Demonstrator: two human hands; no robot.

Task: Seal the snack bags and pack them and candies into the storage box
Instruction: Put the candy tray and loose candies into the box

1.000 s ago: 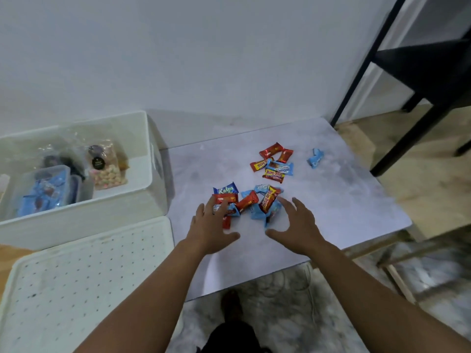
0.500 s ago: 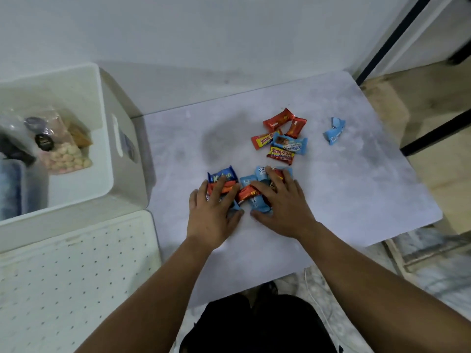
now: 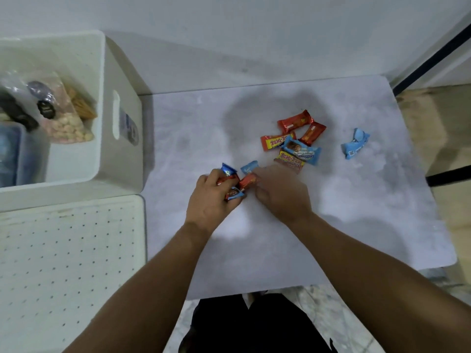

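The grey marbled table (image 3: 331, 225) fills the middle and right of the scene, set against a pale wall. At far left stands the white storage box (image 3: 119, 159), open-topped, its side handle slot facing the table. Inside it lie clear snack bags (image 3: 65, 121), one with pale round pieces, and at the left edge a translucent container (image 3: 15, 154) with blue contents. Near left, just beside the box, lies a white perforated lid (image 3: 66, 263).

Both forearms reach in from the near edge. The left hand (image 3: 212, 200) has its fingers curled round a bunch of wrapped candies (image 3: 233, 187), red and blue wrappers showing between the fingers. The right hand (image 3: 281, 193) sits just beside it, fingers bent down over the same cluster; what they pinch cannot be told, as the hand is blurred. A light blue candy (image 3: 249, 166) lies just beyond the knuckles.

Farther right on the table lies a loose group of five candies (image 3: 293, 141), red, orange and blue, overlapping one another. A single light blue wrapper (image 3: 354, 143) lies apart, farther right.
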